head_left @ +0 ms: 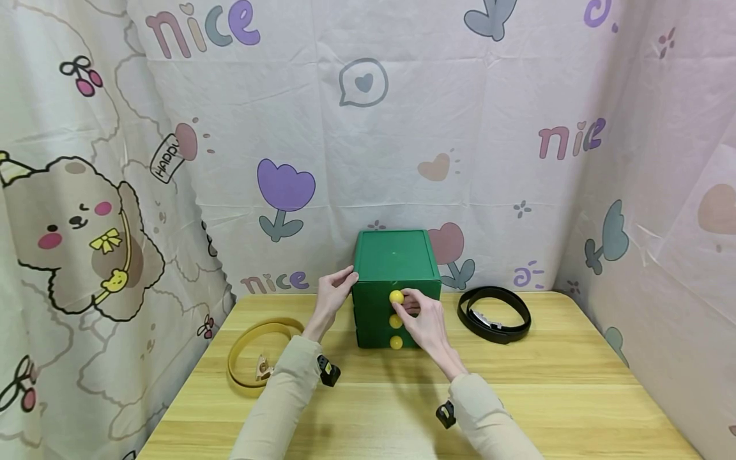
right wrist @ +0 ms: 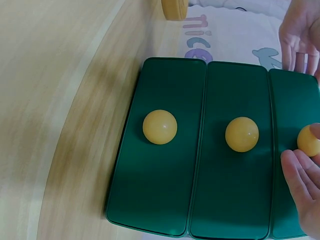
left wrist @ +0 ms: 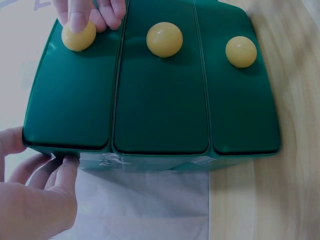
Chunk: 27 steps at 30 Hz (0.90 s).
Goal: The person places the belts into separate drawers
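A small green drawer cabinet stands on the table, its three drawer fronts each bearing a round yellow knob. At its upper left corner my left hand grips the edge, the thumb at the top and the fingers against the side. My right hand pinches the top drawer's knob between thumb and fingers. Below it are the middle knob and the bottom knob, both untouched. All three drawers appear flush with the cabinet.
A coiled tan belt with a gold-coloured buckle lies left of the cabinet, partly behind my left sleeve. To the right lies a coiled black belt with a silver buckle. A printed curtain hangs behind the wooden table.
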Tool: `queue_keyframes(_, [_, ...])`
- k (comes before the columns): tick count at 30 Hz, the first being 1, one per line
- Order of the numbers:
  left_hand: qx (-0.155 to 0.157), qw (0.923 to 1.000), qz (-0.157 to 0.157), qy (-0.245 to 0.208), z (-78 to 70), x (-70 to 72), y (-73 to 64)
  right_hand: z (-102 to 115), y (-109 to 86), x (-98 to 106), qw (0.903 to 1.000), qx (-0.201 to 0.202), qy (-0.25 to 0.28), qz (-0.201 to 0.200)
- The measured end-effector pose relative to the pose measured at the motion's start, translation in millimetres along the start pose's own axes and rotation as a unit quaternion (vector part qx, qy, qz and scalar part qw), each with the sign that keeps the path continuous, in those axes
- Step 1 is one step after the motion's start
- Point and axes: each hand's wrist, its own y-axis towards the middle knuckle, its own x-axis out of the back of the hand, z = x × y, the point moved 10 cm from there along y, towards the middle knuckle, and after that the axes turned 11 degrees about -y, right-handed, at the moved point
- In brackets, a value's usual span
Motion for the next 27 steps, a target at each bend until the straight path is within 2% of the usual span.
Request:
queue_keyframes(20, [0.001, 1.0, -0.004, 0.006, -1.9, -0.1, -0.9, -5, 1.6, -2, 0.9999, -0.014, -0.001, 0.004])
queue_keyframes(27, [0.006, 0.9998, 0.005, 0.02, -25.1, -8.3, -16.3, -6, 1.7, -2, 0.9998, -0.017, 0.0, 0.006])
